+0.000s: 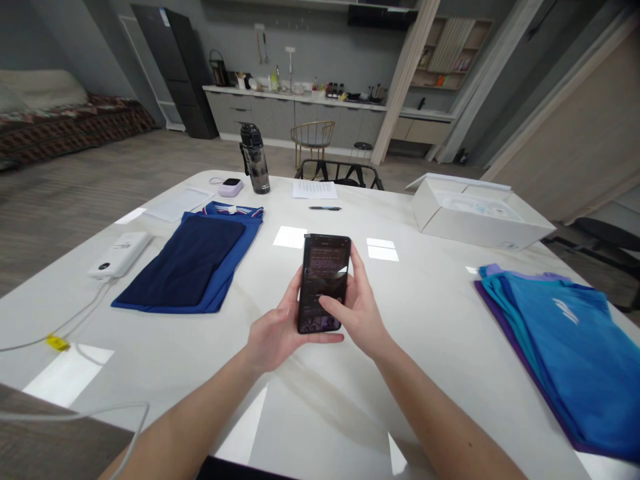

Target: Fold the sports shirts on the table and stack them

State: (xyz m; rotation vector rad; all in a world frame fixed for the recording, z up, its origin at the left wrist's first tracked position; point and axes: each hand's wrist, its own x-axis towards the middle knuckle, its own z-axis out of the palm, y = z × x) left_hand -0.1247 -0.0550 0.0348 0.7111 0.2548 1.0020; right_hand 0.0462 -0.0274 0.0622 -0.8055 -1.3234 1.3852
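A black smartphone (326,273) with a dark, lit screen is held upright above the white table, in the middle of the view. My left hand (274,337) cradles it from the left and below, its little finger stretched under the bottom edge. On the phone's right side, my right hand (364,310) grips the edge with its fingers behind, and the thumb lies on the lower part of the screen. To the left are a folded navy garment (187,263) and a blue collared shirt (235,233) beneath it. Folded blue and purple clothes (575,340) lie at the right.
On the white table (425,300) stand a dark water bottle (256,163), a white power bank (121,255) with a cable, and an open white box (475,220). A pen (325,208), papers (315,190) and a small lilac device (231,188) lie toward the far edge.
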